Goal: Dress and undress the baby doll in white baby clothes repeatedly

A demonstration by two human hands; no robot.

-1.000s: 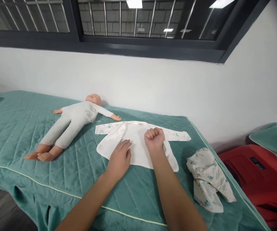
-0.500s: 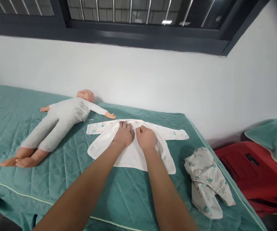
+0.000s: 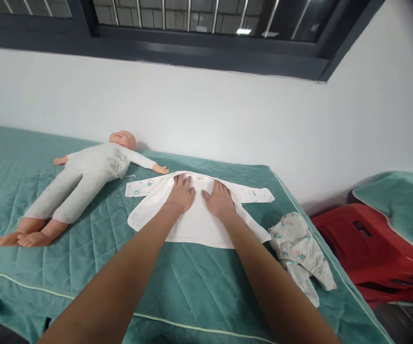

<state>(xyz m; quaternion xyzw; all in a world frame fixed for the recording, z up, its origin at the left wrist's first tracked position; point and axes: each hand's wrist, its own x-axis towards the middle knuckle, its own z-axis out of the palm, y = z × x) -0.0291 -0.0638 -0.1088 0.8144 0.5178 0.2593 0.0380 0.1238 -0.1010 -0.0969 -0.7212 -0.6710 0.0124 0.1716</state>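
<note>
A white baby shirt lies opened out on the green quilted cover, its inner side up and its patterned sleeves stretched to both sides. My left hand rests flat on the left part of the shirt, near the neckline, fingers spread. On the right part, my right hand also lies flat with its thumb apart from the fingers. A small printed label shows at the neckline between the hands. To the left, a baby doll in a pale body suit lies on its back, one hand close to the shirt's left sleeve.
Crumpled patterned baby trousers lie right of the shirt, partly behind my right forearm. The green quilted cover spreads under everything. Beyond its right edge stands a red suitcase with green cloth on it. A white wall rises behind.
My right hand has opened from a closed fist and moved slightly right, flattening the shirt's right front panel outward. The left hand stays on the left panel. The view has shifted slightly.
</note>
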